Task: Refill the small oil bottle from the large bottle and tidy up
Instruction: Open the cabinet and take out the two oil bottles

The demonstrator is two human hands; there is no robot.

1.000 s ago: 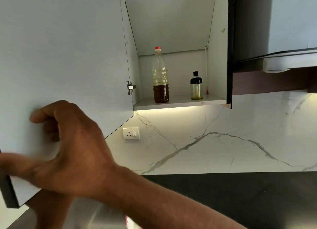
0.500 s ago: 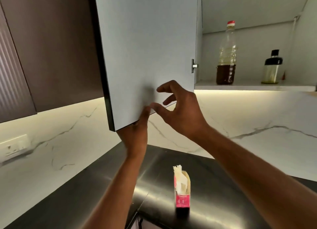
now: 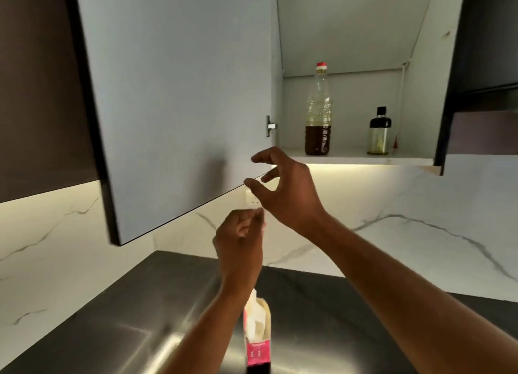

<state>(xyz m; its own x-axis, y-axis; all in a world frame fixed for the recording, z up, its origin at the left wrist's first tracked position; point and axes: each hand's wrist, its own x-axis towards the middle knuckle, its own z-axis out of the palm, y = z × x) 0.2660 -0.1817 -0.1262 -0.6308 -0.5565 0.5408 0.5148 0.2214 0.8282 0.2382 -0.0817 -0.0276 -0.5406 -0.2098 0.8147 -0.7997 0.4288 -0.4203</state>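
The cabinet door [image 3: 179, 107] stood swung open to the left, and inside the cabinet the large bottle [image 3: 318, 113] stood upright on the shelf [image 3: 350, 158], red-capped and holding dark oil only in its lower part. The small oil bottle [image 3: 379, 132], clear with a black top, stood upright on the same shelf to the right of the large one, the two well apart. Both hands were raised in front of the cabinet and held nothing. The right hand [image 3: 286, 188] hung just below the shelf's front edge, near the lower corner of the door, its fingers loosely curved and spread, the thumb apart from them; whether a fingertip touched the door could not be told. The left hand [image 3: 241, 233] was lower and a little to the left, its fingers curled in toward the palm with nothing inside them. Below the hands lay the dark, shiny desk [image 3: 112, 323], and on it stood a pink box [image 3: 258, 343] with white tissue sticking out of its open top. A white marble-patterned wall [image 3: 420, 233] ran behind the desk, lit by a strip under the cabinet.
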